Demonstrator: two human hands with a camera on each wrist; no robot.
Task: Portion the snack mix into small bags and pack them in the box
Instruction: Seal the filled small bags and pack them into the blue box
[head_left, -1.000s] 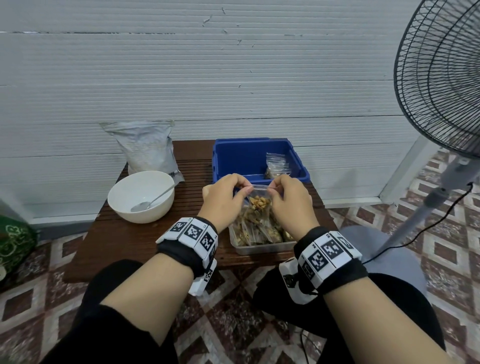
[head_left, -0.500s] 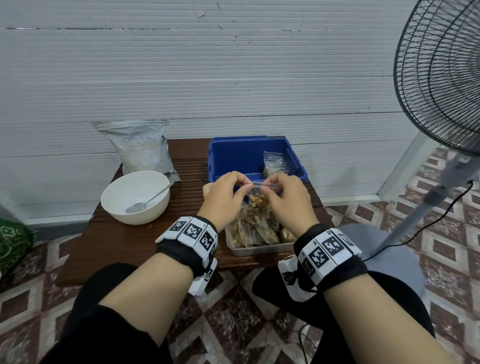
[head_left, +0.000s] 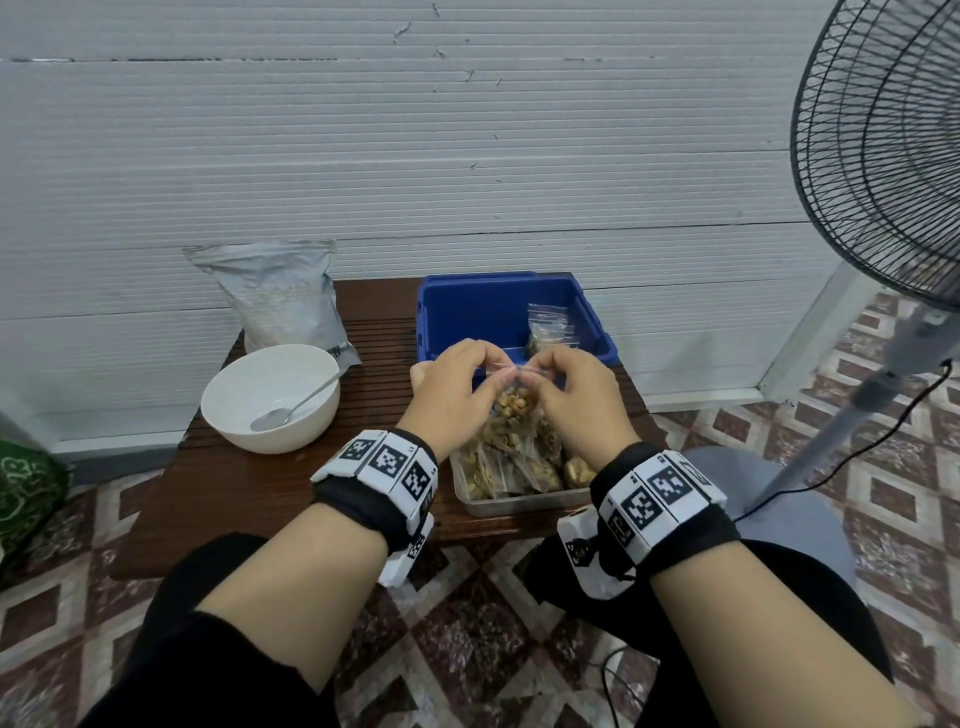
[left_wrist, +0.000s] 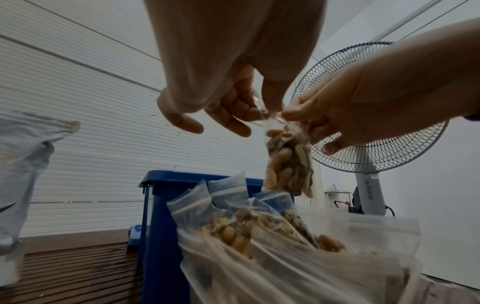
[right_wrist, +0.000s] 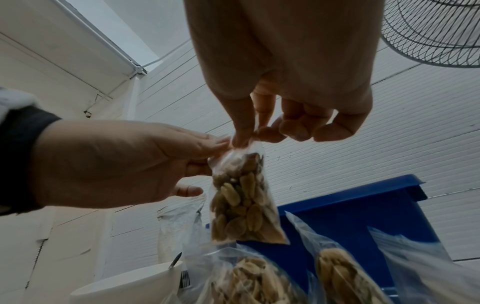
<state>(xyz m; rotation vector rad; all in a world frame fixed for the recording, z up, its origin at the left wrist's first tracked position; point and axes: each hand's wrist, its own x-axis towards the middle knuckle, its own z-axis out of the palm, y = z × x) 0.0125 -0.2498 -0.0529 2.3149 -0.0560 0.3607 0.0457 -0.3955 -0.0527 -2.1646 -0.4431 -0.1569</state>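
Above the tray (head_left: 519, 505) | small clear bag (left_wrist: 288, 162) packed with pale nuts | left hand (head_left: 452, 395), right hand (head_left: 576, 400) pinching its top

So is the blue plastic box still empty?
No, the head view shows one small clear zip bag of snack mix already standing inside the blue plastic box, against its right wall.

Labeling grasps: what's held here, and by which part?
One small filled bag, hanging above the tray: left hand and right hand both pinch its top edge.
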